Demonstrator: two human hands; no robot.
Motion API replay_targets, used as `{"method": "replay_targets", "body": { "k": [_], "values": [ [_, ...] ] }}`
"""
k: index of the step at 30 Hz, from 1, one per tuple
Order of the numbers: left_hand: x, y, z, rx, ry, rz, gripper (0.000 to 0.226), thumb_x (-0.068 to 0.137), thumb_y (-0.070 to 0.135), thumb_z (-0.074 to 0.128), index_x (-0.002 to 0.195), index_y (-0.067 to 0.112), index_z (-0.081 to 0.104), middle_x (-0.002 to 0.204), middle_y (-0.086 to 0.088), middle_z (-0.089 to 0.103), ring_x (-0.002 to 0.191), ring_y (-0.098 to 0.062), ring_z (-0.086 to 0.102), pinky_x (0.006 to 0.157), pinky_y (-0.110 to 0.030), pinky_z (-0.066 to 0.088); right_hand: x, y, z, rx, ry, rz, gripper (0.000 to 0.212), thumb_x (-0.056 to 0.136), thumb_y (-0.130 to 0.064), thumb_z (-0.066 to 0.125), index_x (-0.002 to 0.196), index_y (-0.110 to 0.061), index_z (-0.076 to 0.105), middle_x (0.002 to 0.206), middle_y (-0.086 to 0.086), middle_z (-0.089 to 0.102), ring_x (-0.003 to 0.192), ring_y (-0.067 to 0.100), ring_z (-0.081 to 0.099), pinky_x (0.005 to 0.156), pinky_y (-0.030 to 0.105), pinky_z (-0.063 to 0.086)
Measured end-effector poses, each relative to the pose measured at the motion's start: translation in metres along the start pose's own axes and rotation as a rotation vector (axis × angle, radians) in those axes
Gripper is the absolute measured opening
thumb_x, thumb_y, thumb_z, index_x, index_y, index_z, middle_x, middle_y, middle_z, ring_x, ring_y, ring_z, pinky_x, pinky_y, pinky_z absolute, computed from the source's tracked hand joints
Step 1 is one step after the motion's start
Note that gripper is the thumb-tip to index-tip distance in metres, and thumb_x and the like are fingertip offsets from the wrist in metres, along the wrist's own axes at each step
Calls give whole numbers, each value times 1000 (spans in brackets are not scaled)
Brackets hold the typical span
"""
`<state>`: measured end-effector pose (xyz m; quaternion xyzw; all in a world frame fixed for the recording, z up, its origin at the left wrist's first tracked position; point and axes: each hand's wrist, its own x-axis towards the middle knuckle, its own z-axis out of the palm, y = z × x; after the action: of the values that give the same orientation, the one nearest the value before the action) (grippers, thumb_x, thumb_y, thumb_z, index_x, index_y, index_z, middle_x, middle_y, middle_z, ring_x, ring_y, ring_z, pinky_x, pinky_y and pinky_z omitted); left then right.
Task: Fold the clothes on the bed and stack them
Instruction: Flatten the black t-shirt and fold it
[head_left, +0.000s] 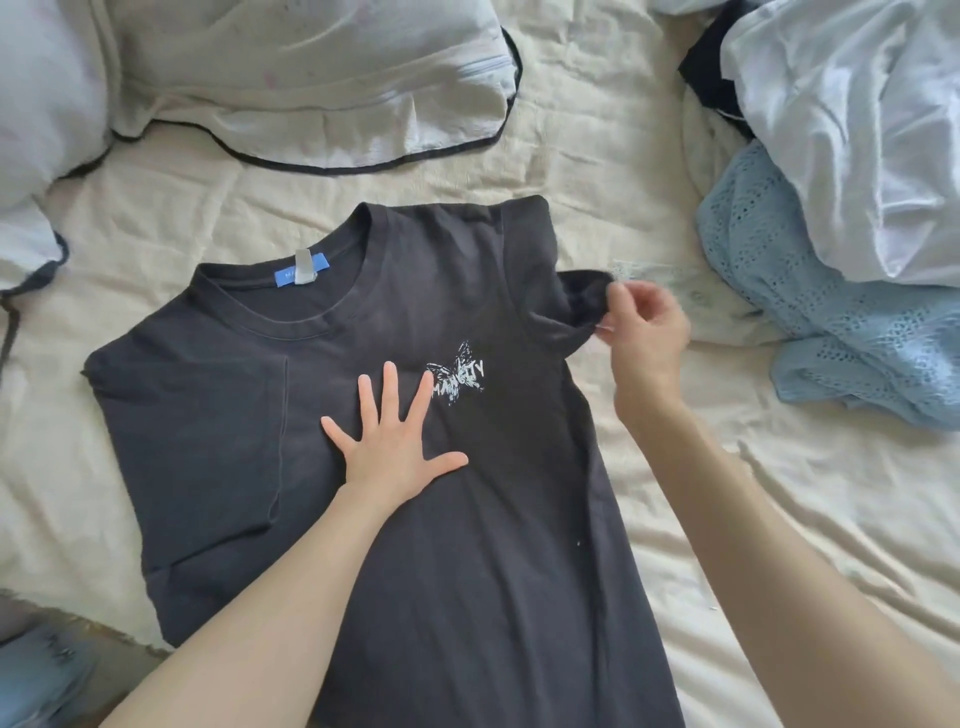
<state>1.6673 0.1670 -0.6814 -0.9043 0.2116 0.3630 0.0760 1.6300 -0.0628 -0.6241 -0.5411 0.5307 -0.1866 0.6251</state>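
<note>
One black T-shirt (467, 519), one blue knit top (831, 322), two pillows (311, 78), two hands (395, 441).

Black T-shirt (363, 519): matt cotton-like knit, faded, under left hand (387, 441); white print beside fingertips. Bedsheet (623, 156): cream cloth, crinkled, matt. Blue top (810, 312) right of right hand (647, 332): open-knit, holey texture. White cloth (857, 130) beyond: smooth, slight sheen.

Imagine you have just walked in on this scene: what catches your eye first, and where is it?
A black T-shirt lies spread front-up across the middle of the cream bed, with a white butterfly print on its chest. The left hand presses flat beside that print, while the right hand pinches the sleeve at the shirt's right edge. A pale blue knit lies crumpled at the right.
</note>
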Motion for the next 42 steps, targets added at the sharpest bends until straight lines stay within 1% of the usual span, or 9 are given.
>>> {"method": "replay_targets", "body": {
  "k": [3, 7, 12, 17, 22, 26, 32, 36, 42],
  "values": [
    [1, 2, -2, -4, -22, -8, 103, 73, 83, 39, 143, 42, -24, 152, 0, -34, 141, -29, -28, 103, -73, 5, 3, 3, -17, -180, 163, -169, 8, 94, -15, 50, 88, -19, 49, 84, -10, 53, 73, 1, 51, 75, 26, 47],
    [2, 2, -3, 1, -40, -19, 103, 73, 83, 40, 143, 43, -25, 151, 1, -35, 140, -29, -29, 103, -73, 6, 24, 12, -27, 14, 0, 386, 25, 93, -22, 58, 111, -7, 48, 105, 8, 53, 82, 16, 55, 70, 31, 48],
    [3, 3, -5, 11, -53, -27, 103, 73, 83, 41, 143, 43, -24, 152, 0, -35, 141, -30, -28, 103, -73, 8, 34, 0, -14, -15, -115, 341, 8, 86, -12, 67, 87, -17, 62, 87, -1, 64, 86, 17, 61, 73, 30, 47],
    [4, 0, -14, -50, -100, -5, 85, 86, 69, 41, 145, 45, -15, 154, 4, -29, 143, -27, -24, 105, -70, 9, 16, -10, -1, -236, 159, -250, 13, 90, -18, 59, 88, -7, 66, 90, 3, 57, 84, 15, 51, 81, 30, 44],
    [4, -21, -41, -589, 103, -47, 40, 101, 16, 33, 136, 27, 49, 152, 3, 34, 143, -21, 22, 110, -45, 26, -40, 23, 4, -903, -571, -1016, 44, 70, 4, 58, 112, -5, 67, 123, 16, 60, 117, 34, 55, 98, 44, 41],
    [8, -35, -75, -1059, 215, -255, 33, 98, 13, 34, 123, 20, 56, 122, -4, 63, 106, -16, 58, 91, -27, 42, -58, 63, -6, -1371, -989, -801, 51, 94, -23, 53, 143, -18, 38, 153, 3, 29, 145, 20, 17, 118, 43, 1],
    [54, -6, -111, -796, 342, 4, 47, 96, 40, 47, 138, 20, 43, 136, 1, 48, 112, -12, 52, 91, -25, 38, -70, 59, -8, -601, -209, -142, 15, 94, -25, 54, 98, -13, 62, 88, -5, 62, 91, 17, 60, 84, 31, 46],
    [91, 26, -125, -756, 217, 30, 60, 93, 46, 52, 144, 18, 36, 141, 0, 46, 128, -19, 45, 110, -40, 33, -51, 46, 9, -186, -82, 477, 36, 91, -31, 59, 107, 2, 61, 83, 5, 64, 101, 37, 61, 94, 48, 49],
    [128, 56, -154, -1076, 189, -29, 21, 89, 27, 65, 103, 12, 69, 105, -4, 67, 104, -20, 63, 95, -34, 50, -23, 30, 19, 247, 57, 796, 6, 89, -9, 62, 95, -8, 61, 120, 18, 63, 111, 28, 61, 82, 31, 49]
  ]
}}
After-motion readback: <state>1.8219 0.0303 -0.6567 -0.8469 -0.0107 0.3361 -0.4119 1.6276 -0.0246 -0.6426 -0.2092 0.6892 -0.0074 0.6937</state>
